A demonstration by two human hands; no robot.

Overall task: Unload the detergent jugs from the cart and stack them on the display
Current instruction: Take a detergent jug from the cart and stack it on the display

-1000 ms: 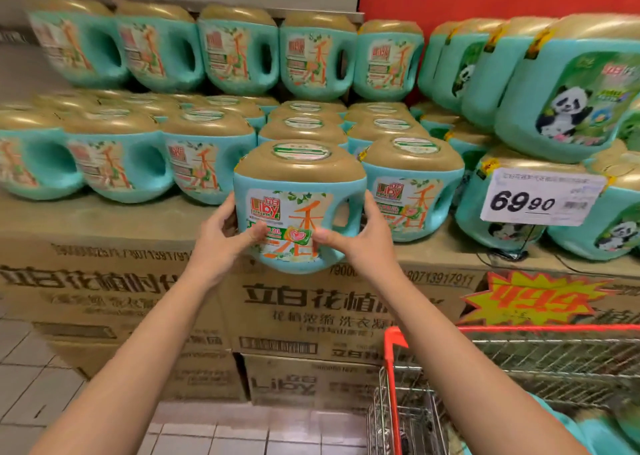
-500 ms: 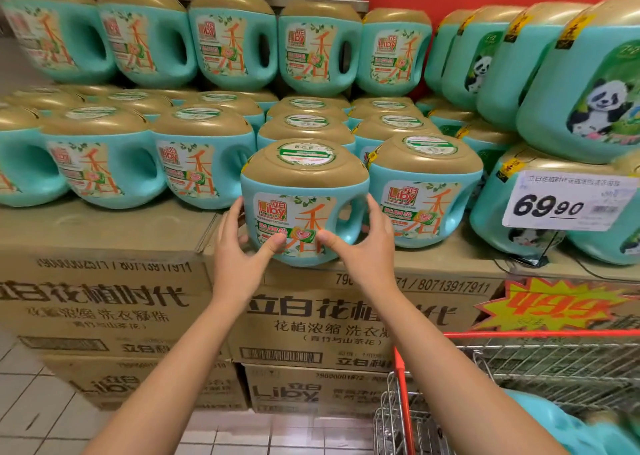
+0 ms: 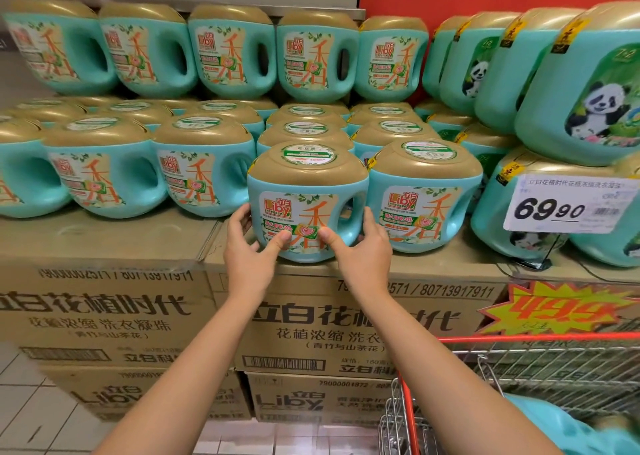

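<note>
While both hands bracket the front jug (image 3: 307,200), the step in hand looks like the final seating of one unit in the front row of the display (image 3: 104,246), which is built from stacked cardboard cartons. The jug stands upright on the carton top, its label facing out, just beside its neighbour jug (image 3: 424,195) at 3 o'clock and with a small gap to the one at 9 o'clock.

The left hand (image 3: 247,250) cups the jug's lower flank at 8 o'clock; the right hand (image 3: 363,250) cups it at 4 o'clock. Both thumbs press the front label near its bottom edge, with the fingers curled round the sides, so each grip is clasped on the jug rather than let go, though loosely by the look of it.

Judging from this, the next move calls for a small squaring nudge, then letting go and reaching down to the cart (image 3: 540,368) at 5 o'clock, where a further teal jug (image 3: 568,430) shows at the lower right.
</note>
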